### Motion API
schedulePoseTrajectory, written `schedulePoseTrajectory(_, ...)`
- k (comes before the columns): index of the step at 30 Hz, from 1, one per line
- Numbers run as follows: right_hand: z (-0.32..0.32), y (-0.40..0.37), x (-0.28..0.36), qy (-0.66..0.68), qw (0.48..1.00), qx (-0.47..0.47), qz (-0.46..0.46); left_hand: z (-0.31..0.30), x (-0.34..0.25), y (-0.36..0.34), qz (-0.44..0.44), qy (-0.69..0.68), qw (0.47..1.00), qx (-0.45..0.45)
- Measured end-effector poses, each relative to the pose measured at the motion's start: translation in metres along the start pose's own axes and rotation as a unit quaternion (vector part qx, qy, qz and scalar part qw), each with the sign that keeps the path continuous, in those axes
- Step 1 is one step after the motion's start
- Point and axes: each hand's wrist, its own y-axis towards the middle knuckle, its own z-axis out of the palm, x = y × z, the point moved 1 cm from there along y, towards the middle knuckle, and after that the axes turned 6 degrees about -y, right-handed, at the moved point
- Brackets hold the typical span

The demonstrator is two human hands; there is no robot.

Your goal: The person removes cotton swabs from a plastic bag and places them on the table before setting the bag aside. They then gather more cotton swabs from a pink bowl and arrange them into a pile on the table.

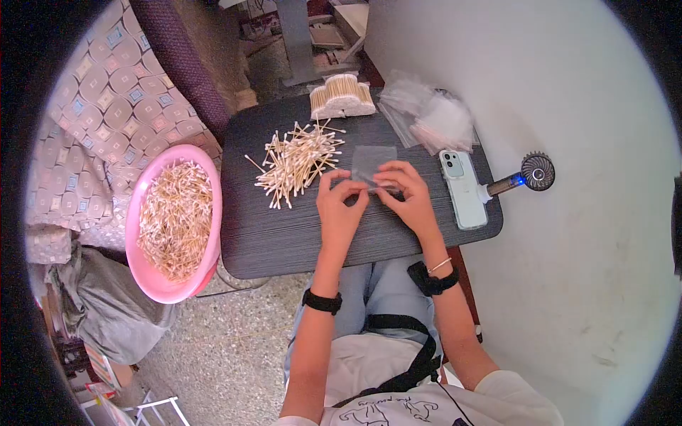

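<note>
At the middle of a dark, wood-grained tabletop (284, 234), a person's left hand (339, 207) and right hand (408, 193), close together, pinch the near edge of a small clear plastic bag (372, 160). A loose heap of wooden-stemmed cotton swabs (298, 160) lies just beside it; a round pink plastic basin (167, 288) of swabs sits past the left edge.

Dark wood-grain tabletop (298, 241): loose cotton swabs (298, 160) heaped left of centre; bundled swabs (341, 98) at far edge; stack of clear bags (430, 117) far right; single clear bag (373, 160) centre; phone (463, 188) right; handheld fan (529, 174) overhanging right edge.
</note>
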Motion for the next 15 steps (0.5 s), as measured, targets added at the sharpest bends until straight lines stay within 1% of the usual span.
schedulePoseTrajectory(1, 0.0, 0.001, -0.001, -0.031, 1.0, 0.002, -0.007, 0.0, 0.002, 0.003, 0.004, -0.005, 1.0, 0.011)
schedulePoseTrajectory(4, 0.0, 0.002, 0.0, -0.068, 0.998, 0.006, 0.004, -0.002, 0.007, 0.009, 0.0, -0.084, 0.996, 0.033)
schedulePoseTrajectory(7, 0.0, 0.002, 0.006, -0.038, 0.998, 0.0, 0.042, -0.004, 0.005, 0.012, 0.005, -0.112, 0.991, 0.07)
schedulePoseTrajectory(10, 0.004, 0.003, 0.013, -0.063, 0.997, -0.03, 0.04, -0.005, 0.015, 0.013, 0.025, -0.164, 0.985, 0.052)
schedulePoseTrajectory(13, 0.001, 0.002, 0.009, -0.129, 0.991, -0.027, 0.01, -0.005, 0.02, 0.013, 0.021, -0.208, 0.978, 0.027)
schedulePoseTrajectory(15, 0.0, 0.002, 0.005, -0.128, 0.991, -0.031, 0.016, -0.005, 0.016, 0.013, 0.019, -0.18, 0.982, 0.051)
